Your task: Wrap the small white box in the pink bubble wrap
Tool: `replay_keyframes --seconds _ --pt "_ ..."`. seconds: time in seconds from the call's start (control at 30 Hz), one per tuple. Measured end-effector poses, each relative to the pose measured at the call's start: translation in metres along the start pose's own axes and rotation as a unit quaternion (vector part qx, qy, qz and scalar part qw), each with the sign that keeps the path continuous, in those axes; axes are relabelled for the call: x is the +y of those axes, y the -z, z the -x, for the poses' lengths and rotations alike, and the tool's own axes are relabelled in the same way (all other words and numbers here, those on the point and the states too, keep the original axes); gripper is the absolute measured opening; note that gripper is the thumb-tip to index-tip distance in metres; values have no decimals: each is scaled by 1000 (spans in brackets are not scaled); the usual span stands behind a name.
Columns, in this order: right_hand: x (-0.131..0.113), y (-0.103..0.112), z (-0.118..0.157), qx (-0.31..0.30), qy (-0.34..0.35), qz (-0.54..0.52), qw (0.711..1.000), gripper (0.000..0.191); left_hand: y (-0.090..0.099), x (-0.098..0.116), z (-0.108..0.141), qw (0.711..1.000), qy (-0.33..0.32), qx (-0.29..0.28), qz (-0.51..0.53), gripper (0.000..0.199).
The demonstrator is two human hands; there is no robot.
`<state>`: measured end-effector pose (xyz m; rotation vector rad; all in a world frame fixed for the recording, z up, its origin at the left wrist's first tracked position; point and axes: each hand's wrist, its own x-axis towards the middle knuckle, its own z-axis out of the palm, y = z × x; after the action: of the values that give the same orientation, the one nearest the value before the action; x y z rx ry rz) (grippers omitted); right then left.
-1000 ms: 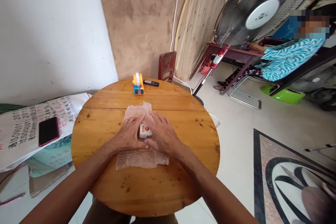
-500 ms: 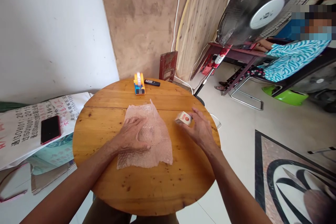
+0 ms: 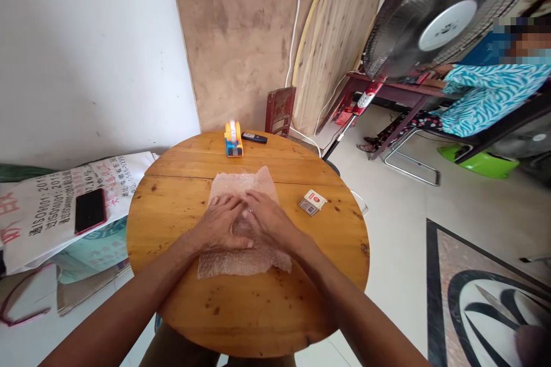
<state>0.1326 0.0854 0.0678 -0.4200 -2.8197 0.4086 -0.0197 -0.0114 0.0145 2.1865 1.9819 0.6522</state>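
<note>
A sheet of pinkish bubble wrap (image 3: 245, 180) lies on the round wooden table (image 3: 241, 321). Flat on its left half rests my left hand (image 3: 221, 223), thumb and fingers apart. My right hand (image 3: 271, 218) is on the right half, its fingers stretched toward the far edge and close to the left fingertips. Between the two hands part of the wrap shows. A small white box with a red mark (image 3: 313, 202) sits on the table to the right of the wrap, touched by neither hand.
At the table's far edge stand a yellow and blue tape dispenser (image 3: 233, 140) and a black device (image 3: 254, 137). A phone (image 3: 90, 211) lies on white sacks at the left. Behind are a red chair (image 3: 279, 112), a fan (image 3: 447, 26) and a seated person (image 3: 495, 97).
My right hand has let go of the small box and moved left onto the bubble wrap. The box now rests on the table. My left hand stays on the wrap. The view has shifted slightly.
</note>
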Motion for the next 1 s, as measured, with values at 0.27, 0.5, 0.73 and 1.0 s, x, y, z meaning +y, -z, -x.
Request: replay_keyframes --seconds 0.27,0.5,0.73,1.0 --pt "62 -32 -5 22 -65 92 993 34 3 1 2 999 12 -28 -17 91" --pt "65 -33 -4 29 -52 71 996 39 1 2 3 999 31 -20 -28 92" --pt "67 -32 -3 28 -82 91 992 40 6 4 3 999 27 -9 -43 77" --pt "68 -33 -3 39 -112 98 988 40 7 5 3 998 28 10 -59 67"
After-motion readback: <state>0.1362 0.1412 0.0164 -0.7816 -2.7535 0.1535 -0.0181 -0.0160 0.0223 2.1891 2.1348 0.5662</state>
